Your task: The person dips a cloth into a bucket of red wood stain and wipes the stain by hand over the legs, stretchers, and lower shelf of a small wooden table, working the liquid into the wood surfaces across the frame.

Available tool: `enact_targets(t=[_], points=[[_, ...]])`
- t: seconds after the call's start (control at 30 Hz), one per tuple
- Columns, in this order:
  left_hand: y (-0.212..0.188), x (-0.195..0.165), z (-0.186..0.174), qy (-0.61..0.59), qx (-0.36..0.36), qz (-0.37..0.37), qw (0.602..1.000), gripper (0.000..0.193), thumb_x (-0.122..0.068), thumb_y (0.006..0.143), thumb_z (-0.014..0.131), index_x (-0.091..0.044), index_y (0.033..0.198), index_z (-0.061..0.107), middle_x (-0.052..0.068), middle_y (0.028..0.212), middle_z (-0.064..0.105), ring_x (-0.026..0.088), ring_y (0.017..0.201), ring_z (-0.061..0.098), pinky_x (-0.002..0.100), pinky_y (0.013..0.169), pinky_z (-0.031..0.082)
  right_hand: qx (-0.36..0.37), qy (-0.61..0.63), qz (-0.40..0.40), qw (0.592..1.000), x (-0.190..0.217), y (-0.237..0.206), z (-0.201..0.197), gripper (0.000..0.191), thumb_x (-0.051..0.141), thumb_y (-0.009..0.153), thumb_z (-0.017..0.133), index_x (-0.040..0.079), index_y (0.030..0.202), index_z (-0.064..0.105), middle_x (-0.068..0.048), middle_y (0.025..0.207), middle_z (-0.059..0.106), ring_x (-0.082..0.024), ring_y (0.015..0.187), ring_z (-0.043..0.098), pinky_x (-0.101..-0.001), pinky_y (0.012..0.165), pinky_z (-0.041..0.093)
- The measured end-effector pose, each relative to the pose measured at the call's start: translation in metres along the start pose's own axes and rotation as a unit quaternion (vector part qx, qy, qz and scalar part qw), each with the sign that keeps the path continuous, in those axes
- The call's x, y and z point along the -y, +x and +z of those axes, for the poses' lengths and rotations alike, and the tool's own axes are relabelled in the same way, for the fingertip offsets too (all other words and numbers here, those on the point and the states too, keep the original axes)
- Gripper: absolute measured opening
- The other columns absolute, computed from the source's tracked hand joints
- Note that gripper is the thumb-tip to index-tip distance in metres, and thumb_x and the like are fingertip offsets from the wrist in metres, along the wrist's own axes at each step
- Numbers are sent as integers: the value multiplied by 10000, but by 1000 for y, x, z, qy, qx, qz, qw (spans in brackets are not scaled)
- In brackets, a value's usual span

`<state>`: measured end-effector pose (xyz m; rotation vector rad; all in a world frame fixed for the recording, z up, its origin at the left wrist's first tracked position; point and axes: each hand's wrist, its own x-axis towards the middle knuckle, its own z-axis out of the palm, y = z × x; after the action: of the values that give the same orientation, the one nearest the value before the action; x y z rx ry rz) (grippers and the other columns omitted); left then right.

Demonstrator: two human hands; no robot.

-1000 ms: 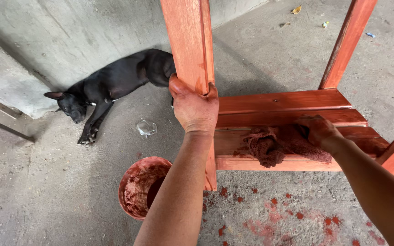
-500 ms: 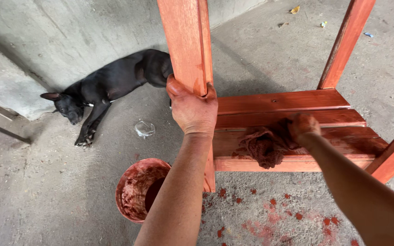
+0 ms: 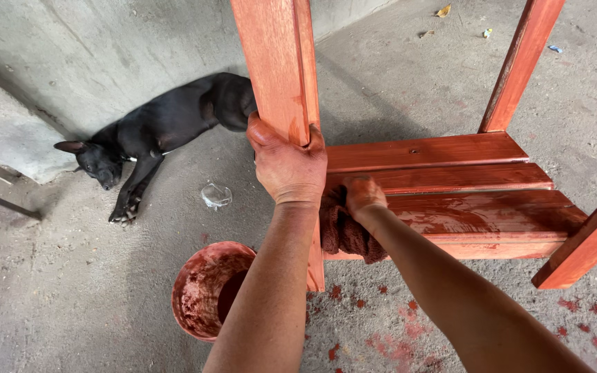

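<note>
My left hand (image 3: pixel 287 164) grips an upright leg (image 3: pixel 276 65) of an upturned, red-brown stained wooden stool. My right hand (image 3: pixel 363 196), smeared with stain, presses a dark red rag (image 3: pixel 343 231) against the near left end of the slatted seat (image 3: pixel 464 190), close behind my left wrist. The slats look wet and glossy. Two more legs rise at the right (image 3: pixel 523 65) and at the frame's right edge (image 3: pixel 589 242).
A stain-coated bucket (image 3: pixel 205 287) stands on the concrete floor beside the held leg. A black dog (image 3: pixel 164 128) lies against the concrete wall at the left. A clear crumpled plastic piece (image 3: pixel 215 195) lies near it. Red drips spot the floor (image 3: pixel 395 331).
My right hand has slid the rag leftward along the slats, from the seat's middle to its left end beside the held leg. My left hand has kept its grip.
</note>
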<state>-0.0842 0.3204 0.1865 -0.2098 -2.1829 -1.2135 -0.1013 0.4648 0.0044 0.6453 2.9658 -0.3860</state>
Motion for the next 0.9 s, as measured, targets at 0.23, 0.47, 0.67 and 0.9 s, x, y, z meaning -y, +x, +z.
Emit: enact_targets(t=[0.23, 0.47, 0.67, 0.9], points=[[1, -1, 1, -8, 7, -5, 1000, 871, -323, 786, 827, -52, 1404, 277, 209, 1308, 555, 448, 982, 688, 529, 798, 573, 99, -202, 59, 972, -55, -10, -19, 523, 53, 1070, 397, 211, 1569, 383, -147, 1484, 529, -233, 1398, 486, -488, 1266, 275], [-3, 2, 0, -18, -19, 7, 1000, 887, -327, 770, 832, -48, 1422, 299, 210, 1264, 578, 457, 1014, 678, 534, 823, 566, -36, -101, 65, 992, -125, -9, -17, 535, 138, 954, 582, 276, 1461, 477, -100, 1422, 512, -248, 1326, 459, -444, 1123, 404], [-2, 4, -3, -14, -27, 15, 999, 850, -310, 746, 817, -50, 1395, 334, 207, 1230, 578, 460, 997, 666, 545, 816, 554, -88, -278, 44, 956, -186, -13, -26, 301, 337, 1015, 555, 175, 1201, 727, -83, 1234, 697, -241, 1151, 633, -407, 996, 522], [-2, 3, -7, -15, -3, -1, 1000, 833, -314, 740, 809, -62, 1370, 325, 178, 1222, 571, 436, 967, 678, 537, 771, 565, -65, -255, 200, 944, -268, -46, -70, 296, 409, 1066, 490, 352, 1024, 777, 46, 1041, 745, -172, 1050, 626, -448, 1075, 455]])
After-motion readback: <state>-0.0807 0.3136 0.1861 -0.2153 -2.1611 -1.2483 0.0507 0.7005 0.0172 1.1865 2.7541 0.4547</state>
